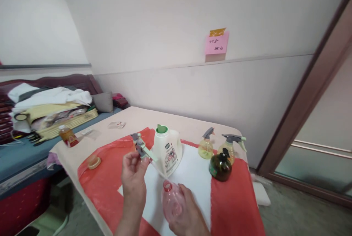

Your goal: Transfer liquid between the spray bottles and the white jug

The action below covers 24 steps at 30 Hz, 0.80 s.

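Observation:
My left hand point(134, 175) pinches a grey and pale green spray nozzle point(141, 147). Its thin clear tube slants down toward the mouth of a pink see-through bottle point(173, 203); whether the tip is inside I cannot tell. My right hand point(188, 214) grips that bottle from the right, tilted, with its neck uncovered. Just beyond both hands a white detergent jug point(167, 151) with a green top stands on the white sheet point(196, 170).
To the right stand a yellowish spray bottle point(205, 148), another spray bottle point(229, 147) and a dark green pump bottle point(220, 166). Tape rolls point(94, 162) lie left on the red cloth point(110, 181). An amber bottle point(68, 136) is by the table's left edge.

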Available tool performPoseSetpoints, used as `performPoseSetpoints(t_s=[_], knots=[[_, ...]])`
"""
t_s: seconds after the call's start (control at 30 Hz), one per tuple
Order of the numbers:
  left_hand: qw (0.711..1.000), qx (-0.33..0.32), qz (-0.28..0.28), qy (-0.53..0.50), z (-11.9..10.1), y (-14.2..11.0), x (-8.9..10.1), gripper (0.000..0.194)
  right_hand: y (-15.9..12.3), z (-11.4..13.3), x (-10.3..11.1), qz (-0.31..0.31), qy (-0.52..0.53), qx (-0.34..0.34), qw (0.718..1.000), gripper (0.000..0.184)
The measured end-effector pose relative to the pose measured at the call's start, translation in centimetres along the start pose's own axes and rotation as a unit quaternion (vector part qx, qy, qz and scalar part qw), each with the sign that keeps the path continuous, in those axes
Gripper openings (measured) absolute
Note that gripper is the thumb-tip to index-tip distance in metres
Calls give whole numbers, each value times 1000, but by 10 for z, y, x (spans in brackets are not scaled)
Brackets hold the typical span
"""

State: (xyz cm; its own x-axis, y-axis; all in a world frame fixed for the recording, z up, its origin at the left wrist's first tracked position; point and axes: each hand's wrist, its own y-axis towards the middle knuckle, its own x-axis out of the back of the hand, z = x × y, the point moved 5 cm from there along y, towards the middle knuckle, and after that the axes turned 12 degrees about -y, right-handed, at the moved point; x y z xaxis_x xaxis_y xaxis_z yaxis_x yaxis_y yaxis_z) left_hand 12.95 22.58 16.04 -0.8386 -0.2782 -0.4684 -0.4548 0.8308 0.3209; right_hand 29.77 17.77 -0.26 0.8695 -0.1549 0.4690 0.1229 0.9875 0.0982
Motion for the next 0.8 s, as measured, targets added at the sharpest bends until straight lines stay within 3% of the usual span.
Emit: performPoseSetpoints(t_s=[0.17, 0.3, 0.43, 0.6, 0.7, 0.8], knots=[[998, -16, -39, -56, 3, -4, -2, 37, -3, 5, 29, -18, -52, 1, 998, 86], [993, -43, -94, -65, 0, -4, 3, 39, -6, 1, 34, -17, -69, -14, 997, 90], [996, -26, -77, -40, 6, -7, -1, 39, -7, 3, 34, -21, -51, -31, 998, 91], [997, 66, -15, -46, 28, -23, -17, 42, -7, 15, 43, -43, -50, -67, 996, 87], [983, 162, 13, -84, 43, -36, -28, 46, -5, 28, 59, -94, -52, -35, 994, 72], [962, 235, 18, -139, 49, -44, -37, 47, -3, 37, 76, -122, -50, -5, 991, 71]])
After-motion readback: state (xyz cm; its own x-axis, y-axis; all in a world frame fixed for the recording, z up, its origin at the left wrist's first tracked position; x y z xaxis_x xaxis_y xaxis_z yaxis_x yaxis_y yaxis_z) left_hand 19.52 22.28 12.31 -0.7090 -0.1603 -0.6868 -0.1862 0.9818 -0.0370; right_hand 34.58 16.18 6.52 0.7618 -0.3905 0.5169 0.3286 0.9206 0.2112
